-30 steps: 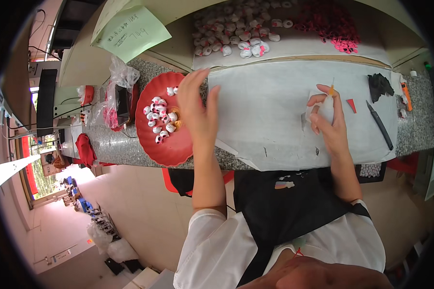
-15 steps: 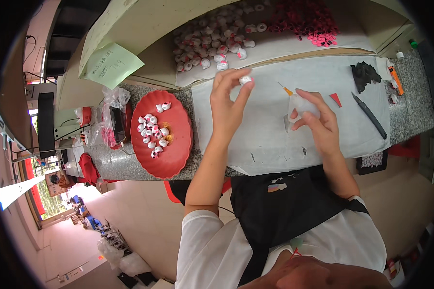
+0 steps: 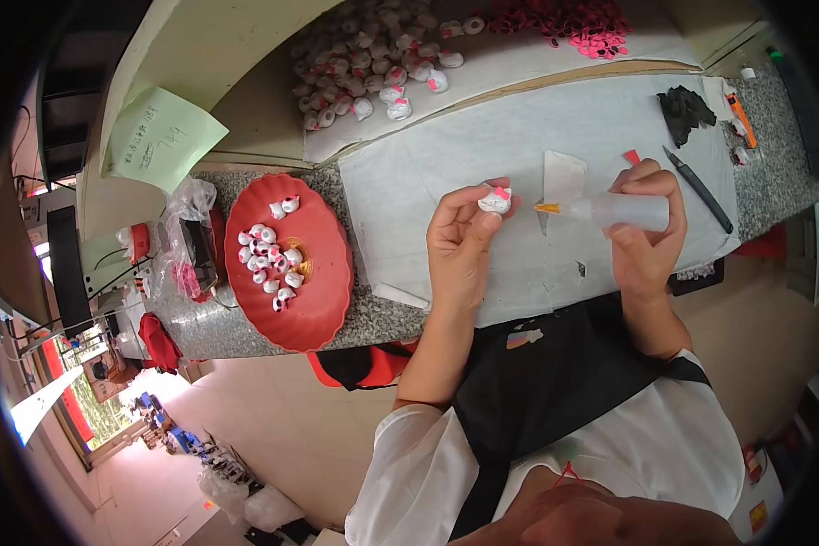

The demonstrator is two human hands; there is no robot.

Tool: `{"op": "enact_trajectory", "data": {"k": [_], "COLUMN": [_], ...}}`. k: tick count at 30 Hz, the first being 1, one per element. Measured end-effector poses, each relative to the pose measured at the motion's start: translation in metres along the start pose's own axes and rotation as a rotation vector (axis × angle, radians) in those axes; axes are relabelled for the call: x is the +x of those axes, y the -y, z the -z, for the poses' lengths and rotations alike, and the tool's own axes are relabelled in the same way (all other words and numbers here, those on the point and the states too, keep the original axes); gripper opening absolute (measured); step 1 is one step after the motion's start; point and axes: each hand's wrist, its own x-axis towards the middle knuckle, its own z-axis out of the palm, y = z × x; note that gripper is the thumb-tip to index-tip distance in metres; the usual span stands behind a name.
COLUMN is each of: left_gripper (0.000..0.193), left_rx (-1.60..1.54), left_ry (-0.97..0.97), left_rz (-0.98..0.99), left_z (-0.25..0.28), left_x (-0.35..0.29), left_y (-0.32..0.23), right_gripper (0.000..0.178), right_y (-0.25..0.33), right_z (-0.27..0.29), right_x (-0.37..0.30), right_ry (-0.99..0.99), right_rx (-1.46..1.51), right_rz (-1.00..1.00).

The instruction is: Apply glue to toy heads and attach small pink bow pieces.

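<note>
Between the thumb and fingers of my left hand (image 3: 460, 241) is a small white figurine head (image 3: 494, 200) with a pink bow. My right hand (image 3: 648, 227) grips a translucent squeeze bottle (image 3: 632, 211), tipped onto its side. Its orange needle tip (image 3: 546, 208) points left at the figurine head, with a short gap between them. Both hands are above the pale sheet (image 3: 400, 200) covering the worktop. To the left, a red scalloped dish (image 3: 323, 273) holds several similar little heads (image 3: 268, 246).
On the shelf behind lie a heap of white heads (image 3: 364, 68) and a pile of pink pieces (image 3: 591, 36). A craft knife (image 3: 698, 191), a black crumpled cloth (image 3: 685, 114) and an orange cutter (image 3: 742, 120) are at the right. A green note (image 3: 164, 136) hangs at the left.
My left hand has come down and to the right with the figurine head. The bottle in my right hand has moved right and swung level, its needle now toward the head.
</note>
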Motion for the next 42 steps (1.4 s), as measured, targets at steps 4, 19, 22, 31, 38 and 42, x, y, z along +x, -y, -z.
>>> {"op": "enact_trajectory", "data": {"k": [4,19,22,31,38,42], "left_gripper": [0.03,0.033,0.033,0.032,0.034,0.034], "left_rx": [0.125,0.167,0.183,0.087,0.154,0.157], "left_ry": [-0.037,-0.009,-0.004,0.031,0.003,0.008], "left_rz": [-0.064,-0.109,-0.103,-0.101,-0.098,-0.083], "left_z": [-0.001,0.003,0.003,0.003,0.002,0.003], "left_x": [-0.003,-0.006,-0.006,-0.006,-0.007,-0.006], "left_y": [0.001,0.002,0.003,0.002,0.002,0.004], "right_gripper": [0.035,0.036,0.035,0.036,0.036,0.036], "right_y": [0.001,0.005,0.006,0.004,0.004,0.003], "right_z": [-0.008,-0.016,-0.014,-0.013,-0.015,-0.015], "right_x": [-0.006,-0.01,-0.01,-0.01,-0.01,-0.011], "right_ry": [0.105,0.241,0.253,0.213,0.217,0.226], "right_rx": [-0.137,-0.28,-0.273,-0.282,-0.288,-0.279], "right_rz": [0.157,0.241,0.228,0.289,0.306,0.294]}}
